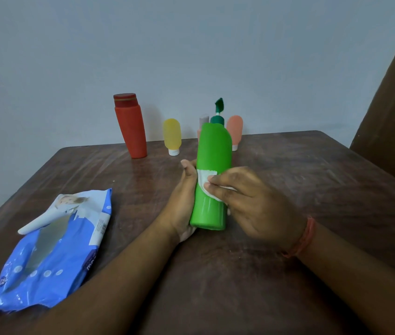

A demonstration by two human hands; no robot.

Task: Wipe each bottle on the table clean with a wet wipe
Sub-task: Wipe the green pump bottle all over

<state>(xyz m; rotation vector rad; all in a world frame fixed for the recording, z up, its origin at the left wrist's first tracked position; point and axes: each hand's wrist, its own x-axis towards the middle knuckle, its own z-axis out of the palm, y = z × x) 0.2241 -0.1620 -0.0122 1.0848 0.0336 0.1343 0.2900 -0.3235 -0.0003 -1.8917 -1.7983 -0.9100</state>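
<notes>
While five bottles show on the brown table (pixel 288 170), only one is in hand: the green pump bottle (pixel 212 170), which leans away from the camera near the table's middle with its base low and its dark green pump head towards the far edge; the left hand (pixel 183 201) cups it from the left and underneath, fingers curled round its lower body; the right hand (pixel 247 201) pinches one white wet wipe (pixel 203 177) between thumb and fingers and presses it against the bottle's front; a red thread band (pixel 304 238) circles the right wrist. Along the far edge stand four more: one tall red bottle (pixel 132 131) with a dark red cap, leftmost; one yellow tube bottle (pixel 172 136) on its white cap beside it; one pinkish bottle with a grey cap (pixel 203 120), mostly hidden behind the green bottle; one peach tube bottle (pixel 235 131), partly hidden at its left side. One blue pack of wipes (pixel 46 262) lies at the table's near left corner, its white flap (pixel 38 222) lifted open. A brown curtain (pixel 389 105) hangs beyond the far right corner.
</notes>
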